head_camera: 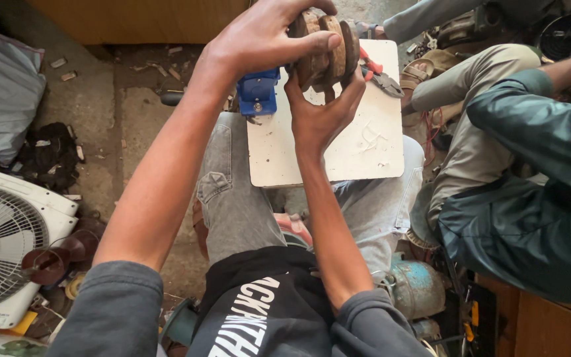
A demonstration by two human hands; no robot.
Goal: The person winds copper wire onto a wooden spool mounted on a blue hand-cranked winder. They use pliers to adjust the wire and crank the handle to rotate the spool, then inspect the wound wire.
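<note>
Rusty grooved pulley (325,49) held up above a white board (338,142) resting on the knees. Left hand (262,36) arches over from above, fingers closed on its rim — right hand (322,109) cups it from below, fingers curled tight. Blue device (258,92) and red-handled pliers (378,74) lie on the board.

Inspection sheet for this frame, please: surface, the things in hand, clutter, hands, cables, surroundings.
Surface: white board resting across the person's knees, scuffed.
Job's things: brown ribbed round part held above the board.
Clutter: blue block and red-handled pliers on the board.
Grippers: left hand clasps the part from above; right hand supports it from below.
Cables: red wire near the seated neighbour's leg.
Surroundings: white fan on the floor at left; another person in teal seated at right.
</note>
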